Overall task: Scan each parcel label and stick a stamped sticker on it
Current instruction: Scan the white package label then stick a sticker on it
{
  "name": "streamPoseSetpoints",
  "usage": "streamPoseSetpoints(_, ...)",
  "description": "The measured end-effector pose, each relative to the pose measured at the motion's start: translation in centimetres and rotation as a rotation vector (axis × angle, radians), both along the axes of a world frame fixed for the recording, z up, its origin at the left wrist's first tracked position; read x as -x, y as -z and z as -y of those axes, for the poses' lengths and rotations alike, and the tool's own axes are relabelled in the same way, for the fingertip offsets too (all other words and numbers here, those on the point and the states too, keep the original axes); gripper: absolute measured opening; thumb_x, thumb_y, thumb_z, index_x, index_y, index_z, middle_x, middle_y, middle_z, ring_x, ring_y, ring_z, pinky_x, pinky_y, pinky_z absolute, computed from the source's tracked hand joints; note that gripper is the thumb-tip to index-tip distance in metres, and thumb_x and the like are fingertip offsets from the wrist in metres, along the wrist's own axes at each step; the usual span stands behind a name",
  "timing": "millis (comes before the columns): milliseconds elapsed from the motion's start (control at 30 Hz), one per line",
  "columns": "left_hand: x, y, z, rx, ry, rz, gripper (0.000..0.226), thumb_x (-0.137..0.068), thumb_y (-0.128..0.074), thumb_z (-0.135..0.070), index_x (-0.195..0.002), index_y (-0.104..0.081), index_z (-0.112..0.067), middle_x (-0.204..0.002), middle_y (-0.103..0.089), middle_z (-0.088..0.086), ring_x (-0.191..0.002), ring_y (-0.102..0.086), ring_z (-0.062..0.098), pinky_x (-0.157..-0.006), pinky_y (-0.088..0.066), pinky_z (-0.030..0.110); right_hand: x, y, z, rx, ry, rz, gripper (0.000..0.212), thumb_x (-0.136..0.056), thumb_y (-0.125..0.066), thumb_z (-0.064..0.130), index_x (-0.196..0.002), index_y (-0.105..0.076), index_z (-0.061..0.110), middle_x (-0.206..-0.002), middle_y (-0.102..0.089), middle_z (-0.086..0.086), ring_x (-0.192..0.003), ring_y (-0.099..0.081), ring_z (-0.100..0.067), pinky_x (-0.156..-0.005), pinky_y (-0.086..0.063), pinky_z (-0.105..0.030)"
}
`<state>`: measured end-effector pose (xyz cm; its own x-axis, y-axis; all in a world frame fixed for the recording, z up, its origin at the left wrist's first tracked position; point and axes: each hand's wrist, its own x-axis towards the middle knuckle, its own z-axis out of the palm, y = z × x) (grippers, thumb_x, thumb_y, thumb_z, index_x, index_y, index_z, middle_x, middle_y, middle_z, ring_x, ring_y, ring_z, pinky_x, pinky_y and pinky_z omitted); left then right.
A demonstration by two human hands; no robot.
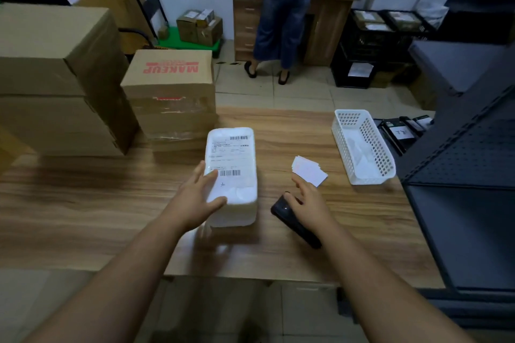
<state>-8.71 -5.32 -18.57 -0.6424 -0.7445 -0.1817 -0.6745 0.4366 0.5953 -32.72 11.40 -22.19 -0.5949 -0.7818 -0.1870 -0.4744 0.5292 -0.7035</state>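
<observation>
Steadying the parcel (231, 175) at centre frame, the left hand (199, 198) lay on it, fingers spread. The right hand (309, 200), fingers loosely extended, touched the sticker stack (309, 171); peeling one cleanly seemed wise

Red "MAKEUP" on a cardboard box (170, 83) (upside down), parcel (231, 175) label print and barcodes unreadable

One white parcel (232, 175) with one label lies at the frame's centre, one black scanner (294, 221) and one loose stack of stickers (309, 171) right of it. One white basket (363, 146) stands at the right. Three large cardboard boxes (170, 92) fill the upper left; two hands (199, 198) reach in.
</observation>
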Motion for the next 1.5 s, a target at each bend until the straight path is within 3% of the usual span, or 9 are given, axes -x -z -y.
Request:
streamPoseSetpoints(167,0.2,0.3,-0.3,-0.021,-0.036,-0.008,0.077,-0.085,-0.072,-0.042,-0.151,-0.035,-0.029,-0.165,-0.003,-0.007,-0.149,-0.017,0.023,-0.119,-0.024,0.041,2.0,3.2,-4.0,-0.448,-0.239,-0.256,0.080,-0.088,-0.056,0.059,-0.154,-0.016,0.040,-0.163,-0.013,-0.003,-0.148,-0.014,-0.025,-0.117,-0.025,-0.042)
streamPoseSetpoints(267,0.0,0.4,-0.4,-0.013,-0.060,-0.012,0.076,-0.086,-0.071,-0.040,-0.151,-0.034,-0.029,-0.165,-0.004,-0.004,-0.150,-0.016,0.022,-0.119,-0.022,0.039,1.4,4.4,-4.4,-0.553,-0.330,-0.353,0.083,-0.090,-0.052,0.062,-0.156,-0.006,0.039,-0.163,-0.008,-0.005,-0.148,-0.012,-0.027,-0.116,-0.022,-0.042)
streamPoseSetpoints(400,-0.1,0.6,-0.5,-0.011,-0.087,-0.018,0.075,-0.086,-0.071,-0.041,-0.150,-0.035,-0.032,-0.165,-0.007,-0.005,-0.149,-0.017,0.021,-0.120,-0.022,0.041,1.0,4.6,-4.3,-0.489,-0.304,-0.405,0.077,-0.088,-0.054,0.058,-0.153,-0.018,0.039,-0.155,-0.024,-0.006,-0.140,-0.024,-0.026,-0.109,-0.027,-0.042)
streamPoseSetpoints(567,-0.1,0.0,-1.3,0.051,-0.075,-0.034,0.072,-0.087,-0.070,-0.039,-0.150,-0.035,-0.031,-0.164,-0.010,-0.005,-0.149,-0.018,0.023,-0.119,-0.024,0.044,0.4,2.7,-4.6,-0.367,-0.202,-0.332,0.075,-0.077,-0.063,0.054,-0.145,-0.036,0.041,-0.137,-0.041,0.000,-0.127,-0.034,-0.022,-0.102,-0.032,-0.037)
streamPoseSetpoints(800,-0.6,-1.6,-3.5,0.316,-0.047,-0.025,0.051,-0.089,-0.066,-0.036,-0.137,-0.053,-0.024,-0.153,-0.036,0.002,-0.138,-0.032,0.021,-0.110,-0.032,0.040,2.0,-7.3,-2.7,-0.192,-0.053,-0.278,0.076,-0.072,-0.072,0.050,-0.142,-0.045,0.041,-0.132,-0.046,-0.001,-0.128,-0.038,-0.024,-0.104,-0.036,-0.037)
streamPoseSetpoints(900,-0.6,-1.7,-3.7,0.227,-0.122,0.067,0.056,-0.090,-0.064,-0.046,-0.141,-0.048,-0.032,-0.157,-0.029,0.005,-0.142,-0.028,0.026,-0.112,-0.028,0.042,1.5,-13.6,-1.5,-0.249,-0.187,-0.229,0.067,-0.072,-0.071,0.047,-0.136,-0.050,0.045,-0.110,-0.046,0.007,-0.117,-0.047,-0.021,-0.077,-0.049,-0.029)
streamPoseSetpoints(1000,-0.7,-1.6,-3.5,0.039,-0.122,0.036,0.069,-0.087,-0.067,-0.048,-0.148,-0.039,-0.031,-0.156,-0.034,0.006,-0.140,-0.034,0.025,-0.113,-0.031,0.038,-0.7,-18.1,-0.5,-0.301,-0.300,-0.155,0.056,-0.071,-0.073,0.041,-0.125,-0.060,0.043,-0.098,-0.055,0.015,-0.084,-0.059,-0.005,-0.058,-0.046,-0.019)
streamPoseSetpoints(1233,0.0,-2.2,-4.2,0.001,-0.125,-0.096,0.071,-0.085,-0.074,-0.034,-0.147,-0.044,-0.019,-0.144,-0.052,0.003,-0.129,-0.048,0.020,-0.100,-0.037,0.027,-3.7,-22.1,-1.1,-0.430,-0.343,-0.182,0.054,-0.068,-0.074,0.043,-0.121,-0.062,0.044,-0.096,-0.058,0.013,-0.079,-0.057,-0.003,-0.065,-0.051,-0.023)
streamPoseSetpoints(1500,-0.2,-3.0,-3.4,0.203,-0.008,0.036,0.072,-0.088,-0.068,-0.043,-0.151,-0.037,-0.027,-0.159,-0.030,-0.001,-0.138,-0.039,0.022,-0.106,-0.037,0.032,-3.0,-24.8,-3.2,-0.467,-0.324,-0.173,0.057,-0.069,-0.075,0.044,-0.124,-0.060,0.044,-0.100,-0.057,0.012,-0.086,-0.057,-0.008,-0.080,-0.056,-0.030)
